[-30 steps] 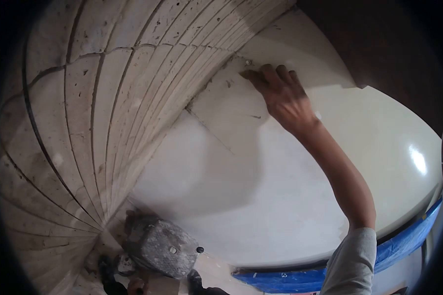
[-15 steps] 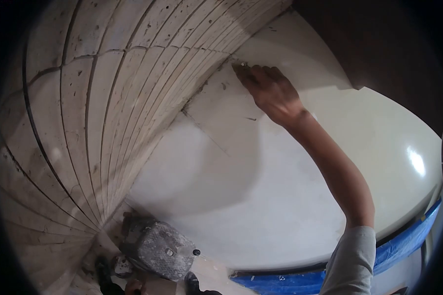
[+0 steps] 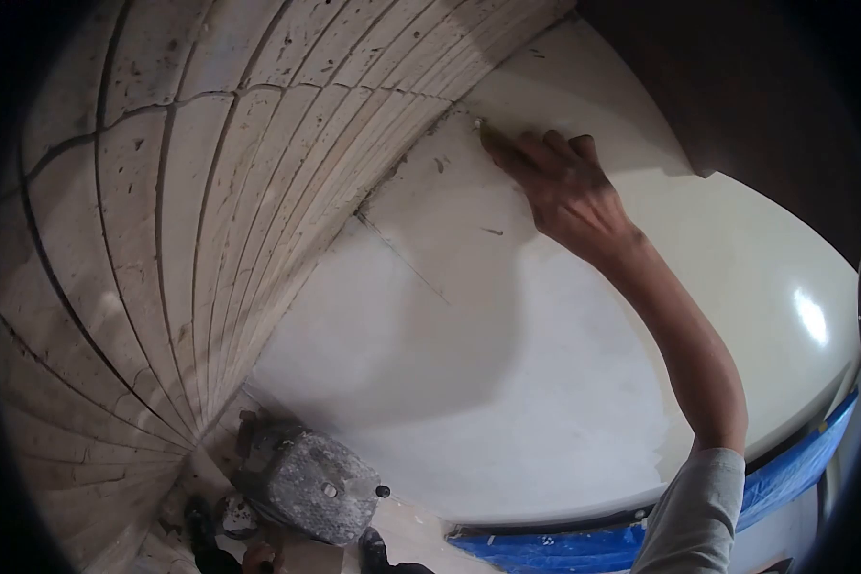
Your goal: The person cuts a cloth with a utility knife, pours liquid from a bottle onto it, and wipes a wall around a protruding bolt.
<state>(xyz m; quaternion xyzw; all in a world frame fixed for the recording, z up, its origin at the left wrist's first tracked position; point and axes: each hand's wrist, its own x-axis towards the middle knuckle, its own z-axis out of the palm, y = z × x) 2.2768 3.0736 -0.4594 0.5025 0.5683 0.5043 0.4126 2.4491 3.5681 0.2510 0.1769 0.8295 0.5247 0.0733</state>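
Note:
My right hand [image 3: 576,196] reaches far forward over the pale smooth wall [image 3: 545,421]. Its fingers are closed round a small, flat yellowish-green scraper [image 3: 493,139], mostly covered by them. The scraper's tip, with a whitish dab on it, is close to the seam where this wall meets the grooved, beige panelling [image 3: 182,287]. Small dark marks and a thin scratch [image 3: 411,263] show on the surface beside the hand. At the bottom edge a skin-coloured shape, seemingly my left hand [image 3: 260,555], is partly in view; its fingers cannot be made out.
Below stands a grey, paint-spattered case-like object [image 3: 320,488], with a whitish pot [image 3: 239,517] beside it. Dark shoes show near both. Blue plastic sheeting [image 3: 555,550] runs along the lower wall edge. A dark brown panel [image 3: 717,86] borders the upper right.
My right hand and the scraper have shifted right and slightly down, away from the panelling seam. The forearm has swung right with them, and the shadow has moved along.

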